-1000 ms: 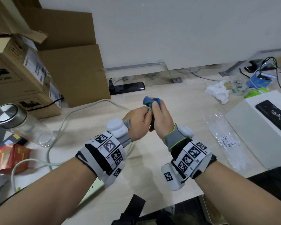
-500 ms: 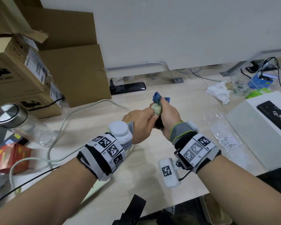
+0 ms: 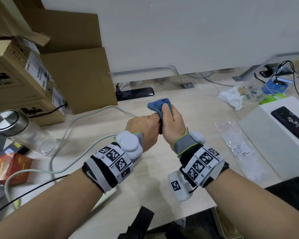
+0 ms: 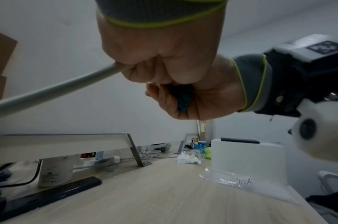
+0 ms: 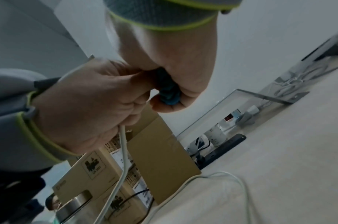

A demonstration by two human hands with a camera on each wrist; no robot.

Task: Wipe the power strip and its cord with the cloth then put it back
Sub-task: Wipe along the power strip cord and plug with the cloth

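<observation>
Above the middle of the desk, my left hand (image 3: 142,128) is a fist round the pale grey cord (image 3: 86,116). My right hand (image 3: 172,121) presses against it and grips the bunched blue cloth (image 3: 158,105); whatever is inside the cloth is hidden. In the left wrist view the cord (image 4: 59,87) leaves my left fist (image 4: 164,50) to the left, and the cloth (image 4: 183,98) shows inside the right hand (image 4: 202,97). The right wrist view has the cloth (image 5: 169,92) in my right hand (image 5: 171,60) and the cord (image 5: 124,151) hanging from the left hand (image 5: 91,103). The cord loops left over the desk (image 3: 188,104); its strip body is not clearly seen.
A black power strip (image 3: 135,93) with one plug in it lies at the back by the partition. Cardboard boxes (image 3: 76,75) stand at the left, with a glass jar (image 3: 21,131) lying before them. A white box (image 3: 274,135), a plastic bag (image 3: 240,149) and crumpled tissue (image 3: 231,98) are at the right.
My right hand with the cloth shifted slightly right and away, then came back against the left fist. The left hand has hardly moved and keeps hold of the cord.
</observation>
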